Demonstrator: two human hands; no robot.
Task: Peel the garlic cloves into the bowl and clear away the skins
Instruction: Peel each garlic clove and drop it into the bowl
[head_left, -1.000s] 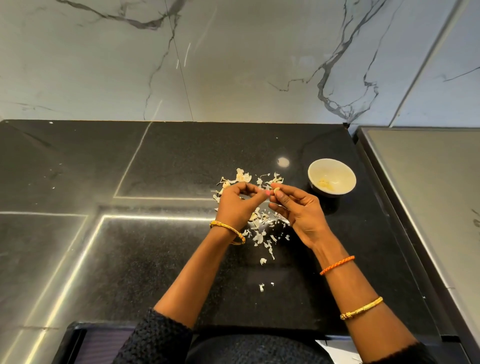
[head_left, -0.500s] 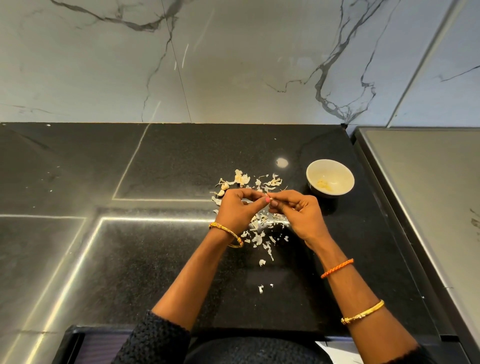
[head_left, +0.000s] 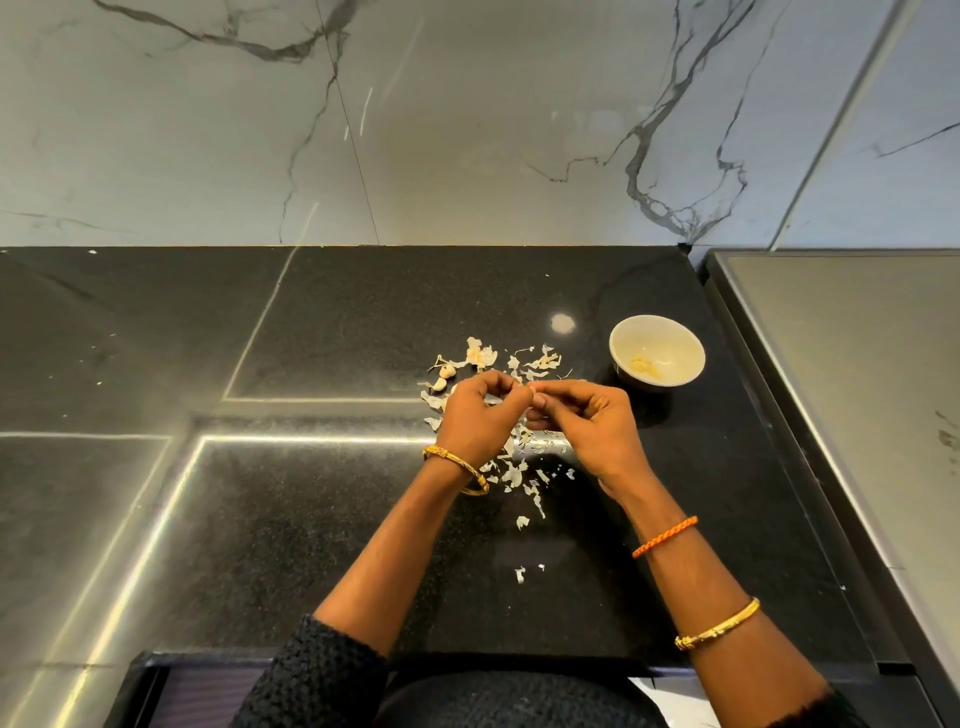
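My left hand (head_left: 480, 415) and my right hand (head_left: 587, 421) meet fingertip to fingertip above the black counter, both pinching a small garlic clove that their fingers almost wholly hide. A scatter of pale garlic skins (head_left: 519, 467) lies under and around the hands, with more skins (head_left: 535, 358) just beyond them. Two unpeeled cloves (head_left: 444, 376) lie at the left of the heap. A small white bowl (head_left: 680, 332) stands to the right of the hands with a few peeled cloves (head_left: 644, 365) in it.
The black stone counter (head_left: 260, 519) runs back to a marble wall (head_left: 467, 130). A grey steel surface (head_left: 857, 389) borders the counter on the right. Stray skin flakes (head_left: 521, 573) lie nearer the front edge.
Both hands have closed together and curled more tightly round the clove; the right hand turned so its fingers now cover the clove that showed a second ago.
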